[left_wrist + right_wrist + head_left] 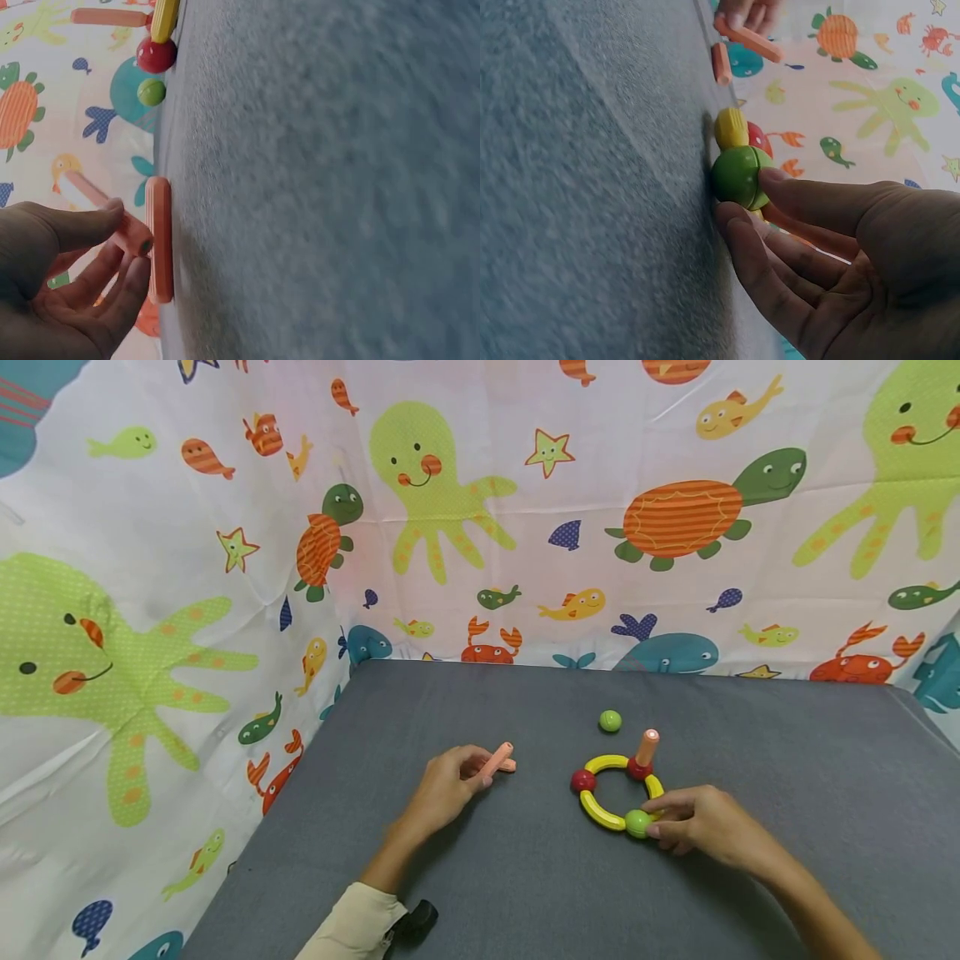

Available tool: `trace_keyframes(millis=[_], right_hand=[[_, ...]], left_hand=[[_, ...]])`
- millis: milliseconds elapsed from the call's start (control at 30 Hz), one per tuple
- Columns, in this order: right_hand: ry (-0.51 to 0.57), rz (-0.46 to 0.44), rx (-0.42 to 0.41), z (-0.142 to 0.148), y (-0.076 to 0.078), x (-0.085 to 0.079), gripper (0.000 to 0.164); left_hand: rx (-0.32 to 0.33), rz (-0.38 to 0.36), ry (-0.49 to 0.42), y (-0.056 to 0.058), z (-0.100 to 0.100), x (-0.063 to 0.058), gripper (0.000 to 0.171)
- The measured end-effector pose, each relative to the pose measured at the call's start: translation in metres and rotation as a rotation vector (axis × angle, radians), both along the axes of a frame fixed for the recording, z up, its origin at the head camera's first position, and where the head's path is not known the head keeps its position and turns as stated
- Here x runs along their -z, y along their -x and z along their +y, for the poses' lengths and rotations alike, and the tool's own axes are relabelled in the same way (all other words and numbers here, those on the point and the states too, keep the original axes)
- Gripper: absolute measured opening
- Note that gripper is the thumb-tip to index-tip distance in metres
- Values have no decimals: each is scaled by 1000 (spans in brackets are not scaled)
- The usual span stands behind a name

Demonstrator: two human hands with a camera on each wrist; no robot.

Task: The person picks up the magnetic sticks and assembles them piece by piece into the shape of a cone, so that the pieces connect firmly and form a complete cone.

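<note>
The left hand [448, 787] pinches a salmon rod [496, 759] between its thumb and fingers [124, 300]. Its thumb lies on one side of the rod and the fingertips close in from the other, while the remaining fingers are loosely bent. The rod is held tilted, close to the bench [517, 877]. A second salmon rod [160, 247] lies on the bench just behind it; whether the two touch, I cannot tell.

The right hand [708, 822] has its thumb and fingers [761, 262] clamped on a grooved green ball [637, 823], which is part of a ring lying flat on the bench. The ring joins that ball and two red balls, one at the left [583, 781] and one at the far right [639, 769], with curved yellow pieces [601, 811]. The right hand partly hides the yellow piece nearest it. An upright salmon rod [647, 747] stands on the far-right red ball.

A loose green ball [610, 721] rests on the bench beyond the ring, apart from both hands.
</note>
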State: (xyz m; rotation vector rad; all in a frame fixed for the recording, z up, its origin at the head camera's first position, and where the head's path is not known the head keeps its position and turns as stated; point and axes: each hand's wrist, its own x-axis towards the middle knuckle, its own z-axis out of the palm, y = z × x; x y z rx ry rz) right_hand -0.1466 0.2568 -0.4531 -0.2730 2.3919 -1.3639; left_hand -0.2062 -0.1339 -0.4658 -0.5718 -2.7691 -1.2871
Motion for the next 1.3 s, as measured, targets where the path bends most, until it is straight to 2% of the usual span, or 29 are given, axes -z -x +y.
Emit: trace_keyframes(millis=[200, 567, 800, 933, 1300], right_hand=[[-16, 47, 13, -9, -1, 2, 37], [-13, 82, 59, -21, -5, 5, 35], [-22, 74, 72, -22, -6, 5, 35], [-19, 75, 70, -23, -6, 6, 35], [-35, 78, 70, -23, -5, 5, 35]], left_hand=[[-22, 46, -26, 3, 14, -3, 34], [37, 61, -143, 12, 49, -4, 30], [64, 7, -197, 14, 66, -3, 29], [67, -23, -197, 14, 74, 0, 31], [108, -27, -230, 17, 102, 2, 31]])
